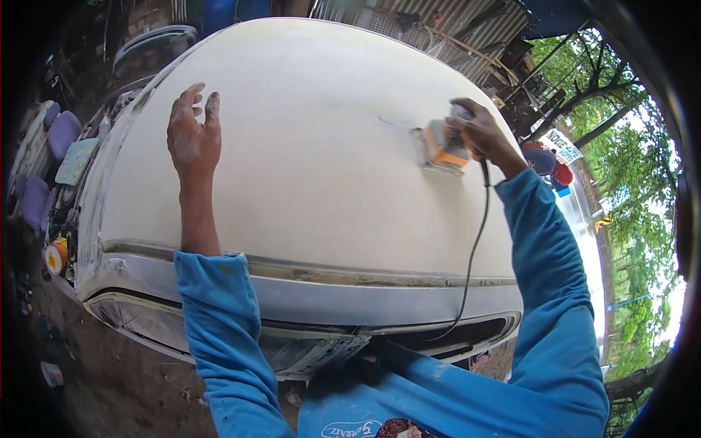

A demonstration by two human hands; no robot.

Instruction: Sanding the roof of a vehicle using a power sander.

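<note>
My right hand [478,131] is wrapped round an orange and grey electric sander [445,150], whose pad rests against a pale cream car roof [321,175]. The sander is slightly blurred. Its dark cord [478,248] hangs from the tool across the roof edge and down by the window opening. Over the left part of the roof my left hand [195,135] is raised, fingers apart and holding nothing; whitish dust coats it. I cannot tell whether it touches the roof. A greyish patch and faint dark marks show on the roof left of the sander.
A grooved roof rail [314,274] runs along the near side above window openings [467,336]. Purple seats [64,135] and an orange-yellow container [56,255] are at the left. Corrugated sheets [475,36] stand behind. A person in dark clothing and red [561,174] is beyond the right side.
</note>
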